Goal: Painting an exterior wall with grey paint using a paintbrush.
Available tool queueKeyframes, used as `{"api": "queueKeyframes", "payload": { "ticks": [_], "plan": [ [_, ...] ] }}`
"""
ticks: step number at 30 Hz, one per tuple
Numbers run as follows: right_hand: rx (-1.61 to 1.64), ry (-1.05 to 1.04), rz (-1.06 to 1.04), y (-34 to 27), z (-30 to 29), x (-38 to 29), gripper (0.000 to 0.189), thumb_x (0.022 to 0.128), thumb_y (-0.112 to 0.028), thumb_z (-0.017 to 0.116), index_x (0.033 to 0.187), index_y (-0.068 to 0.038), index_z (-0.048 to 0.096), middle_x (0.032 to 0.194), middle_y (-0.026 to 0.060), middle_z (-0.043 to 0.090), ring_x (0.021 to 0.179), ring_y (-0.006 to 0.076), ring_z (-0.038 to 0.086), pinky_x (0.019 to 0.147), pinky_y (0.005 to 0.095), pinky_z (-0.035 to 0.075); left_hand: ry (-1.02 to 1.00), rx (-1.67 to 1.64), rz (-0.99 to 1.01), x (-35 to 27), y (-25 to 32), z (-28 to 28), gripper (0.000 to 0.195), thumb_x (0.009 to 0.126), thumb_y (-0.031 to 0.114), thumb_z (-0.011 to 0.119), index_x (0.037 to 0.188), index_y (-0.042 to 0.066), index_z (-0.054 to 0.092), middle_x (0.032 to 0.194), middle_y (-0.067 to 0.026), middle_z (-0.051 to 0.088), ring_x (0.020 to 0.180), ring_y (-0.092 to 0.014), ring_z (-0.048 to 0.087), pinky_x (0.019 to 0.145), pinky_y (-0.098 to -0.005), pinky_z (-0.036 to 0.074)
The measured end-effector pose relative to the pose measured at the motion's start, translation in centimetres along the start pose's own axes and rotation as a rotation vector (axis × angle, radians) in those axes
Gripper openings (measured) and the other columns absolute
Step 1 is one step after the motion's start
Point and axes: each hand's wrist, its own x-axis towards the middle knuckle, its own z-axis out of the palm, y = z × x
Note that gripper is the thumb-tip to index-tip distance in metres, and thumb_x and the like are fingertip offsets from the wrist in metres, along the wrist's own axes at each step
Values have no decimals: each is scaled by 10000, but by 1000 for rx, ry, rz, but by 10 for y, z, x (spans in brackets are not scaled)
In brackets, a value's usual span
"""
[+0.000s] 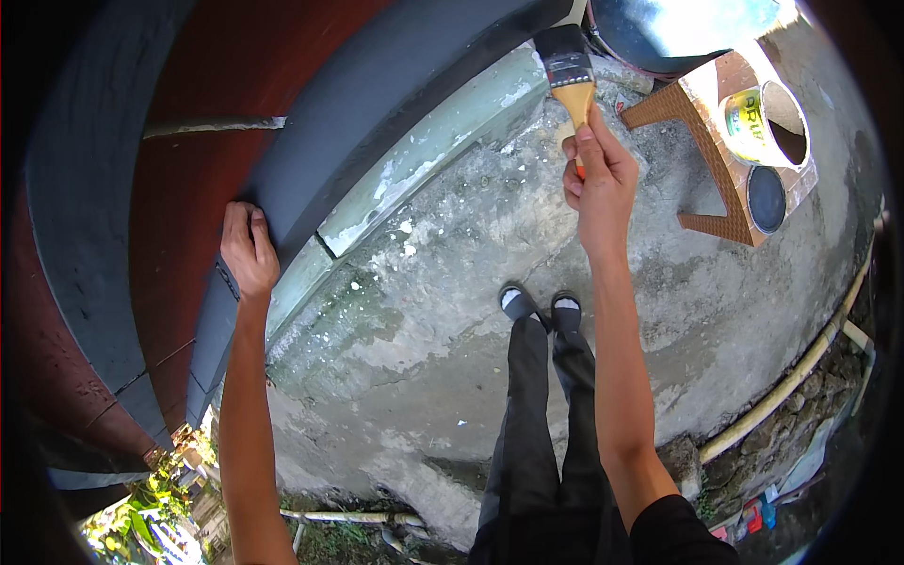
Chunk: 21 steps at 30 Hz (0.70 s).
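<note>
A flat paintbrush (575,92) with a wooden handle and dark-coated bristles is in my right hand (604,173), gripped between thumb and fingers. Its bristles point up and away, close to the far end of the dark grey painted band (395,92) on the wall. My left hand (248,247) rests with bent fingers where this grey band meets the dark red wall surface (212,169). Its fingertips are hidden, so whether they grip an edge is unclear. Below the band runs a pale green ledge (438,152) with flaking paint.
On a small brown wicker-pattern table (713,152) at the right lie an open paint tub (766,126), tipped in view, and a dark round lid (766,200). A large dark basin (657,35) stands behind. Concrete ground (424,339) bears white spots. A pipe (784,381) edges the right side.
</note>
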Motion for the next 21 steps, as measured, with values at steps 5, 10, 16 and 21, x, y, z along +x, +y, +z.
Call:
{"api": "queueKeyframes", "payload": {
  "ticks": [5, 10, 16, 21],
  "plan": [
    [45, -361, 162, 31, 27, -43, 409, 1011, -172, 525, 1417, -125, 523, 738, -4, 532, 507, 37, 422, 407, 200, 302, -16, 6, -11, -2, 1, 0, 130, 908, 49, 446, 844, -42, 512, 791, -195, 475, 693, -371, 492, 648, -412, 418],
    [21, -394, 214, 5, 5, -40, 401, 1022, -194, 510, 1411, -99, 525, 715, 7, 541, 501, 37, 440, 401, 199, 326, -4, 17, 3, -2, 2, -3, 133, 908, 54, 445, 844, -41, 512, 787, -198, 473, 693, -377, 490, 648, -416, 417],
    [-41, -286, 25, 13, 15, -22, 386, 1019, -186, 511, 1389, -85, 550, 701, -8, 531, 516, 35, 429, 433, 200, 328, -7, 2, -5, -1, 2, 0, 136, 909, 53, 445, 840, -44, 511, 788, -200, 476, 698, -384, 490, 650, -420, 416],
    [-42, -347, 168, 3, 4, -32, 387, 1017, -176, 510, 1392, -85, 546, 685, -19, 516, 519, 33, 409, 459, 207, 336, -8, 5, 21, -2, -3, -3, 138, 911, 50, 444, 835, -44, 510, 783, -199, 471, 691, -384, 485, 646, -424, 410]
  ]
}}
